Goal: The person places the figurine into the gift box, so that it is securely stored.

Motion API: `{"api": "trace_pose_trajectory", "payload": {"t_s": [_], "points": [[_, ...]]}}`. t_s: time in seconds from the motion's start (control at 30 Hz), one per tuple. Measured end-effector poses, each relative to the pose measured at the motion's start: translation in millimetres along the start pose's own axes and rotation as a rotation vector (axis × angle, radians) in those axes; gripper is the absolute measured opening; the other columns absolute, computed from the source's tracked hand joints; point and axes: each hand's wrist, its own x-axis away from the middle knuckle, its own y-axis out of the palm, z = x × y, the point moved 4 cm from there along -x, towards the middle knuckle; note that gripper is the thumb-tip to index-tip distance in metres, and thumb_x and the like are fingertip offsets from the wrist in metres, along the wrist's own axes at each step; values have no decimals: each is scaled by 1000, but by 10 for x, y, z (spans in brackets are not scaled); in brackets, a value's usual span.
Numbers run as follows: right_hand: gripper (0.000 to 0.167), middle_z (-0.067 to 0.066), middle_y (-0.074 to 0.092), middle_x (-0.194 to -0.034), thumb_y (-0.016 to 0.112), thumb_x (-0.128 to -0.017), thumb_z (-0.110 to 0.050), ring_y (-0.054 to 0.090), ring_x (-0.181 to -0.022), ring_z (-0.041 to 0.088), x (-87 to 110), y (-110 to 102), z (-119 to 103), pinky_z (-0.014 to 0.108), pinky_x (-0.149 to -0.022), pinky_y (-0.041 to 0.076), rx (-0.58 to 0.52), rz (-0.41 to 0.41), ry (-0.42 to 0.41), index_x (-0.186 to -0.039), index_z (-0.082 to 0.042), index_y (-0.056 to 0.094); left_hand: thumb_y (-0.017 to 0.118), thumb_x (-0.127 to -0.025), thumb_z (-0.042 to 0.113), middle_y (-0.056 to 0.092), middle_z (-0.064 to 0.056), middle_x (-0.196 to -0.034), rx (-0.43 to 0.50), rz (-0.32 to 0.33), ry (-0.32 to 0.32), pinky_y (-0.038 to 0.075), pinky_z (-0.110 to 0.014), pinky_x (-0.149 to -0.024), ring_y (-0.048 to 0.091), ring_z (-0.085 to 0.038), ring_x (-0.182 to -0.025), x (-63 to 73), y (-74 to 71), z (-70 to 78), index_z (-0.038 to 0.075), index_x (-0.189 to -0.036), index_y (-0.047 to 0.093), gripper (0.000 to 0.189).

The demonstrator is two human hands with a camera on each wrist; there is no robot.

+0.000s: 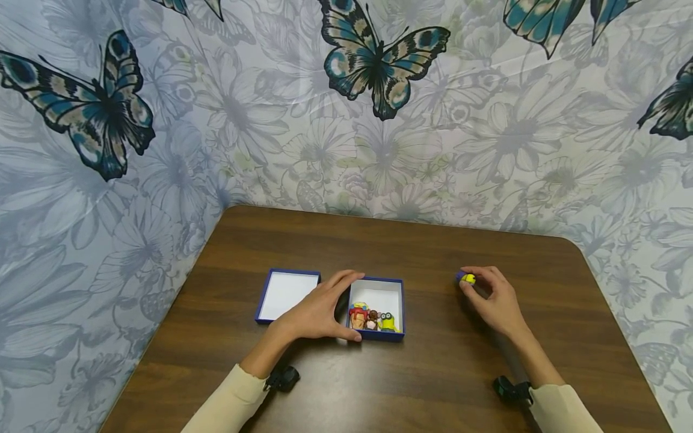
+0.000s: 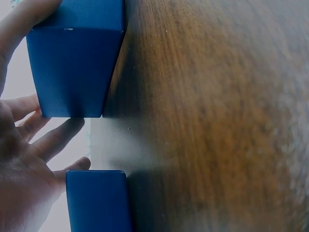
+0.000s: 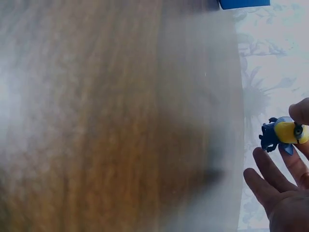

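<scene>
A small blue box (image 1: 382, 337) with a white inside stands on the table. My left hand (image 1: 319, 307) holds it at its left side, thumb at the front edge and fingers toward the back; the left wrist view shows the thumb against the blue wall. Along the near part of the box sit toy figures: a red-and-tan one (image 1: 358, 317), a brown one (image 1: 372, 320) and a yellow-green one with big round eyes (image 1: 387, 323). Off to the right, my right hand (image 1: 495, 300) pinches a yellow-and-blue toy figure (image 3: 286, 131) between thumb and fingers, above the table.
The box lid (image 1: 287, 294), white inside with a blue rim, lies on the table left of the box, partly behind my left hand. The brown wooden table (image 1: 422, 385) ends at a wall hanging (image 1: 411, 156) with butterflies and flowers.
</scene>
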Motion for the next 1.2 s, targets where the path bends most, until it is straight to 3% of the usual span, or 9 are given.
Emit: {"api": "trace_pose_trajectory", "payload": {"t_s": [0.23, 0.5, 0.77, 0.87, 1.03, 1.2], "points": [[31, 7, 63, -118, 78, -100, -16, 60, -111, -12, 17, -14, -30, 5, -97, 50, -49, 11, 4, -131, -12, 75, 97, -70, 62, 34, 5, -171, 2, -3, -2, 39, -67, -122, 44, -31, -156, -6, 5, -17, 43, -169, 25, 125], [32, 10, 72, -119, 77, -100, -11, 66, -107, -4, 25, -12, -41, 6, -95, 51, -144, 56, 19, -131, -11, 74, 96, -69, 63, 34, 4, -171, 3, -2, -2, 38, -67, -123, 43, -32, -156, -5, 9, -21, 43, -169, 25, 125], [36, 13, 69, -123, 73, -102, -8, 66, -106, -7, 26, -19, -80, 6, -92, 52, -209, 87, 25, -138, -4, 67, 96, -69, 64, 33, 4, -172, 9, -1, -7, 37, -69, -123, 43, -32, -157, 7, 6, -17, 44, -169, 25, 124], [40, 4, 62, -124, 73, -103, -7, 68, -101, -5, 33, -32, -98, 7, -85, 55, -233, 90, 34, -142, -5, 65, 96, -69, 63, 33, 4, -172, 11, -2, -9, 37, -68, -123, 43, -32, -156, 8, 9, -19, 44, -169, 25, 124], [47, -10, 61, -133, 71, -102, -2, 70, -83, 4, 31, -53, -133, 14, -63, 50, -280, 91, -11, -148, -5, 61, 97, -69, 63, 34, 5, -171, 11, 1, -8, 38, -68, -123, 43, -31, -156, 8, 12, -27, 44, -169, 25, 125], [44, -7, 66, -130, 71, -100, 2, 70, -79, 7, 13, -52, -144, 18, -57, 47, -324, 103, -39, -144, -1, 64, 97, -69, 63, 33, 6, -171, 10, 5, -3, 38, -68, -123, 43, -31, -156, 4, 14, -33, 44, -169, 24, 126]]}}
